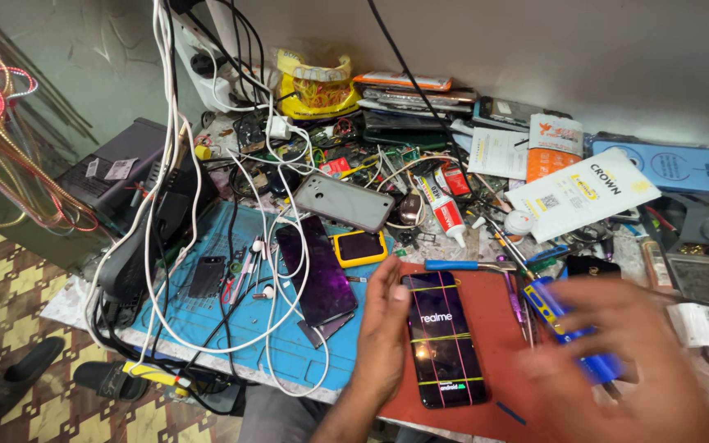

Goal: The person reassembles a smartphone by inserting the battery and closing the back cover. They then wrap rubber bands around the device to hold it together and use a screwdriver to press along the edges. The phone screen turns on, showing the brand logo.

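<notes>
A black smartphone [442, 338] with a lit screen and rubber bands stretched across it lies on a red mat [498, 328]. My left hand [381, 330] rests flat against the phone's left edge, fingers together, holding it steady. My right hand [624, 369] is blurred at the lower right, fingers spread above the mat, and I cannot tell whether it holds anything. A blue cylindrical tool [564, 326] lies just under that hand's fingertips. A blue-handled tool [453, 265] sits beyond the phone.
A blue work mat [207, 328] carries white cables [285, 246], a dark phone screen [316, 269], a yellow-cased phone [360, 247] and a grey back cover [345, 201]. Glue tubes [445, 209], packets, tools and stacked phones crowd the back. Sandals [108, 379] lie on the floor.
</notes>
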